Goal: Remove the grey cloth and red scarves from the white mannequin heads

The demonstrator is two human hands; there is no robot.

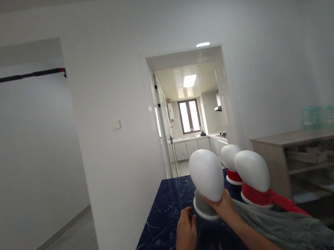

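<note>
A white featureless mannequin head point(206, 174) stands on the dark blue marbled table point(164, 223), with a grey scarf point(278, 225) wrapped at its neck and trailing to the right. My right hand point(224, 207) grips the head at its neck and base. My left hand point(185, 227) hovers just left of the base, fingers loosely curled, holding nothing. Behind it stand two more white heads: one point(253, 170) with a red scarf point(269, 197) and a farther one point(230, 155) with red at its neck.
A wooden shelf unit point(308, 151) with stacked items stands at the right, with greenish packages point(332, 115) on top. A doorway point(191, 109) ahead opens to a kitchen. A hallway opening at the left has a bar point(22, 77) across it.
</note>
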